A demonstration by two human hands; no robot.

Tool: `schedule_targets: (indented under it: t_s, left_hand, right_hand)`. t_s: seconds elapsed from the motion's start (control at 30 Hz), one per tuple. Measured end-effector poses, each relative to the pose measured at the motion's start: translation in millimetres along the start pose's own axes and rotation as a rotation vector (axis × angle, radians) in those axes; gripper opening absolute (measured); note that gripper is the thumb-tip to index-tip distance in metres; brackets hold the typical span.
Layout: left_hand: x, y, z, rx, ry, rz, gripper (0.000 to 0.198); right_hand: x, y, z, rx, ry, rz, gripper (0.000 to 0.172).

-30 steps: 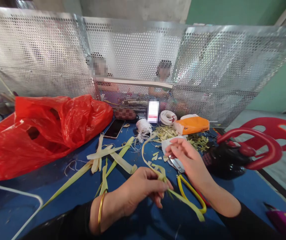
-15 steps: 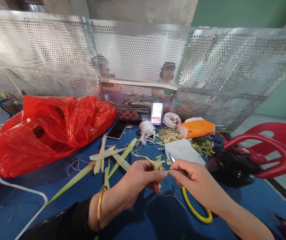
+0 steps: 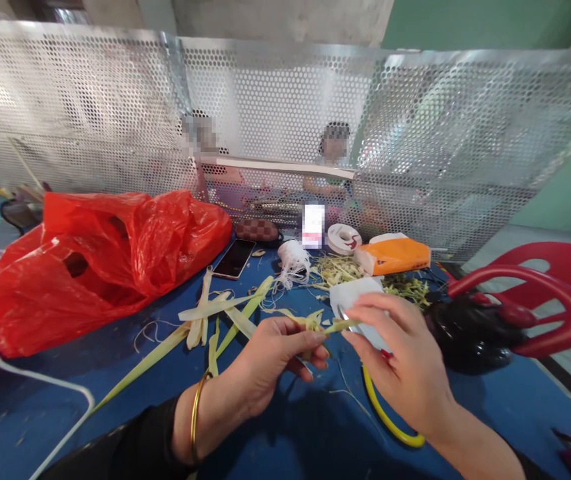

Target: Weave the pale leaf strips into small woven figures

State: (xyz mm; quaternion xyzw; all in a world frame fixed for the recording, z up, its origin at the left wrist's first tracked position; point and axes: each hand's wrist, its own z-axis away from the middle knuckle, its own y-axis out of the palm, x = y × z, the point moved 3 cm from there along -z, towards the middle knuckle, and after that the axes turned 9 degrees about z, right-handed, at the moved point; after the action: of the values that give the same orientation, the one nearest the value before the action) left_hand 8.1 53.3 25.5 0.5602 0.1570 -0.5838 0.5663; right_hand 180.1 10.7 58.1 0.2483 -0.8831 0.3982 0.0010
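Note:
A small folded bundle of pale yellow-green husk (image 3: 314,321) is pinched in the fingers of my left hand (image 3: 278,353). From it a narrow strip (image 3: 340,326) sticks out to the right. My right hand (image 3: 405,357) has its thumb and fingers apart around the strip's free end. Beneath that hand, a tool with a yellow loop handle (image 3: 390,417) and a bit of red is partly hidden; it looks like scissors. Several loose husk strips (image 3: 245,313) lie crossed on the blue table (image 3: 285,440), left of the bundle.
A red plastic bag (image 3: 115,267) covers the left side. Behind my hands are a dark phone (image 3: 235,259), white thread (image 3: 294,260), a tape roll (image 3: 344,239), an orange tissue pack (image 3: 392,255) and husk scraps (image 3: 338,270). A black pot-like object (image 3: 470,333) stands right. A perforated metal screen (image 3: 285,100) rises behind.
My right hand has opened from a pinch on the strip and turned, rising slightly. More of the strip now shows, pointing right. My left hand keeps the bundle in nearly the same place.

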Motion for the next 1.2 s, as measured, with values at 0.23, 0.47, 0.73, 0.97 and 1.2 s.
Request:
schedule_targets:
  t_s: [0.23,0.47,0.73,0.97,1.2]
  left_hand:
    - [-7.5,2.4,4.5,0.008,0.093,0.153,0.025]
    - [-1.5,3.9,2.1,0.068,0.023,0.116,0.018]
    - [-10.6,2.3,2.2,0.039,0.086,-0.019,0.018]
    - [-12.6,0.4,0.2,0.043,0.138,-0.05,0.017]
    - [-5.0,-0.8,-0.3,0.018,0.099,0.01,0.02]
  right_hand:
    - [27.6,29.5,17.0,0.388,0.199,-0.393,0.01]
    - [35.2,57.3,27.6,0.572,0.583,-0.87,0.032]
    - [34.3,49.9,29.2,0.614,0.433,-0.69,0.033]
    - [39.5,48.5,30.7,0.733,0.313,-0.656,0.029]
    - [41.8,52.5,31.8,0.78,0.197,-0.628,0.028]
